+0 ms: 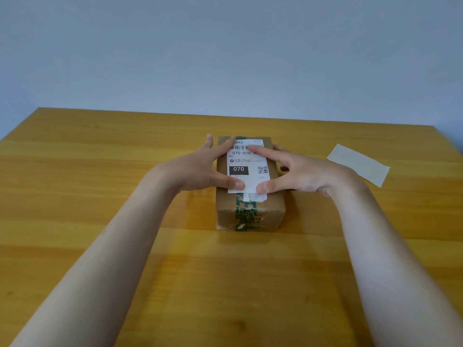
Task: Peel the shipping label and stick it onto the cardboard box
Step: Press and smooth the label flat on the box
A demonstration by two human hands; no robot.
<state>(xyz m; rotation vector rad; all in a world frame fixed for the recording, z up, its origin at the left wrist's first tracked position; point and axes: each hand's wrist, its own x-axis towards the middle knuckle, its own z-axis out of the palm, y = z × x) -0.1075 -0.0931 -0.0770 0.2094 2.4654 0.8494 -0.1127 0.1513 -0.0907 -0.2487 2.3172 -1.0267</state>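
One cardboard box (pixel 250 196) sits in the middle of the wooden surface (pixel 100 171), its long axis running straight away from me, short end facing me. One white shipping label (pixel 248 166) lies flat on its top, long side along the box's length, barcode end at the far edge. The print reads upright to me: "070-070-" in large digits with the rest hidden under my finger, "A80" below it, a black block with "070" in white, and a QR code at the lower right. The smaller lines are too fine to read. A strip of green-printed tape (pixel 246 214) runs down the box's centre and over the near face.

My left hand (pixel 200 169) is spread open, thumb pressing the label's near left corner, a fingertip on its far left part. My right hand (pixel 290 171) is also spread open, thumb on the near right corner, forefinger on the barcode.

One pale backing sheet (pixel 358 164) lies flat to my right, well apart from the box, angled across the surface.
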